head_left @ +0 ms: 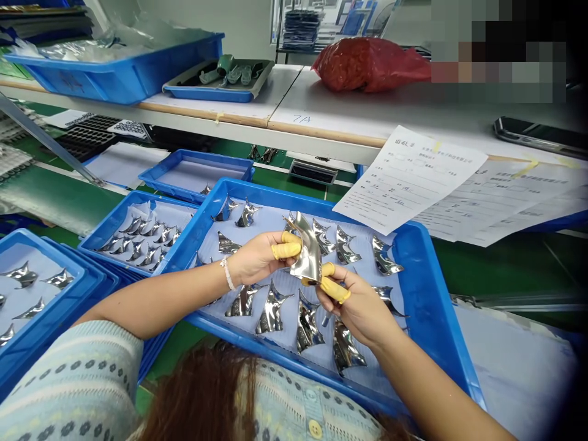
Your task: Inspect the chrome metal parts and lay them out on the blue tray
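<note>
Both my hands hold one shiny curved metal piece (309,251) above a blue tray (425,288). My left hand (261,254), with yellow finger cots, pinches its left edge. From below, my right hand (353,303) grips the lower right edge, also in yellow finger cots. Several similar mirror-like metal pieces (271,306) lie on the white liner of the tray under my hands.
More blue trays with metal pieces (142,236) sit to the left, and a further blue tray (195,174) behind. Printed paper sheets (408,177) hang over a raised shelf. On the shelf are a red bag (367,61), a blue bin (114,70) and a phone (537,135).
</note>
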`<state>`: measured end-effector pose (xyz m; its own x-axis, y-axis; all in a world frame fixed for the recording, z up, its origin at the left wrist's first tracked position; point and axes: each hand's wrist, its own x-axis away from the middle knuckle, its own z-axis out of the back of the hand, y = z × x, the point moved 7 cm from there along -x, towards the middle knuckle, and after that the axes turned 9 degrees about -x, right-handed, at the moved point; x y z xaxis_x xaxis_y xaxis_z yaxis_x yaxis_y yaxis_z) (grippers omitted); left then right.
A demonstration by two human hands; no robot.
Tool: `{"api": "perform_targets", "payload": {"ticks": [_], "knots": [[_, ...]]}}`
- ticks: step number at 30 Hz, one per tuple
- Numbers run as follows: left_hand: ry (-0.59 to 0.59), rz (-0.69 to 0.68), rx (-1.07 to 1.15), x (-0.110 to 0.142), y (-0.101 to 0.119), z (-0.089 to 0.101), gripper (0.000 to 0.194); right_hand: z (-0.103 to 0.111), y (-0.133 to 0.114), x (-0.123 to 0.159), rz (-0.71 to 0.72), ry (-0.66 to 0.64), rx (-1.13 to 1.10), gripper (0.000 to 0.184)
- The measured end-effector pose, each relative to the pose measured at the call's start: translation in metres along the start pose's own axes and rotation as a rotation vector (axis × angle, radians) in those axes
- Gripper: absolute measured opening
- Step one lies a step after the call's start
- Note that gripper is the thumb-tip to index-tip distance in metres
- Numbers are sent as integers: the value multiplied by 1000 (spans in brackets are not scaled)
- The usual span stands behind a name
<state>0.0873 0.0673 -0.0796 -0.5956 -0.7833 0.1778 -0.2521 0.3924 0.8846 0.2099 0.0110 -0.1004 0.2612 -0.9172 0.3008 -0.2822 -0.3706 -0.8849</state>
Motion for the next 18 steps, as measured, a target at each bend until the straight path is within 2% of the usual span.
{"api": "perform_targets", "payload": {"ticks": [4, 8, 9, 11, 14, 18], "knots": [[34, -33, -48, 1, 4, 1, 34, 2, 1, -1, 2, 38, 48, 35], [118, -98, -236, -5, 15, 14, 23, 15, -6, -2, 68, 195, 98, 35], [160, -128, -342, -8, 21, 21, 19, 18, -8, -3, 89, 226, 105, 38], [258, -163, -721, -17, 35, 37, 12, 23, -12, -6, 131, 263, 108, 39], [348, -100, -1307, -38, 52, 58, 13, 26, -14, -9, 169, 279, 101, 39], [345, 36, -1587, -70, 54, 78, 7, 25, -13, -11, 184, 278, 150, 38]]}}
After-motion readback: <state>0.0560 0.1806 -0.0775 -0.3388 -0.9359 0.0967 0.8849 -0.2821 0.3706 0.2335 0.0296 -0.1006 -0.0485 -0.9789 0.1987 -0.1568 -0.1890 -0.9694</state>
